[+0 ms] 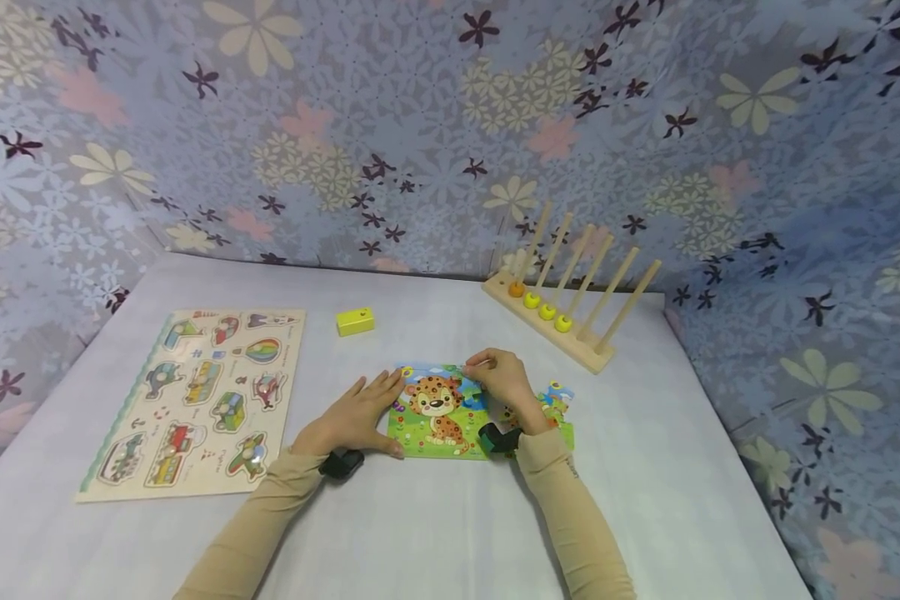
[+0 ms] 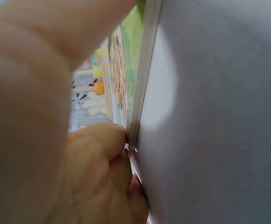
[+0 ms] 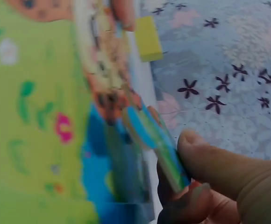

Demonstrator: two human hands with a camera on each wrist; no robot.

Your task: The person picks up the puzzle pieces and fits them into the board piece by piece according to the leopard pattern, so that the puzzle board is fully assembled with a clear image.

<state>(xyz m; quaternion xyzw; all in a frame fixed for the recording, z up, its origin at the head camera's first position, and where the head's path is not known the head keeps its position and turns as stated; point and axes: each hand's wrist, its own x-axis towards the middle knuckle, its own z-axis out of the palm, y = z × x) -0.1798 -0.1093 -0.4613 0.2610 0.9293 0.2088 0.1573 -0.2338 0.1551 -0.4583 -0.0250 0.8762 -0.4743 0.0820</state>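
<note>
A: Pos. of the puzzle [image 1: 450, 408]?

B: It's laid flat on the table [image 1: 390, 533], approx. mid-width, btwn the hands. Long axis is judged to run L–R, roughly parallel to the table's far edge; R end is partly hidden by the R forearm.

A: Hands?

B: L hand [image 1: 356, 417]: spread, laid along the puzzle's L edge, thumb at its near L corner. R hand [image 1: 506, 383]: narrow, a piece [image 3: 167, 148] being pinched tilted btwn thumb & fingers, by the puzzle's far edge, R of centre.

A: Key relation?

B: Prob. held piece vs. the blue patch [image 1: 474, 402] on the puzzle's R half. It's seen just nearside of the R fingertips, so R hand is nearer; L hand is parted from it by the printed leopard. Fit can't be told.

A: Qty?

B: 1 puzzle, 1 held piece. Loose pieces [image 1: 557, 392], R of the puzzle, are partly covered, so no. can't be told. 1 rack [image 1: 581, 348] is stood near the table's far R corner, w/ 6 pegs [image 1: 596, 275], 1 orange bead [image 1: 516, 289] & 3 yellow beads [image 1: 547, 312]. 1 yellow block [image 1: 355, 322] is set toward the far edge, L of centre; 1 board [image 1: 202, 425] is laid by the L edge.
</note>
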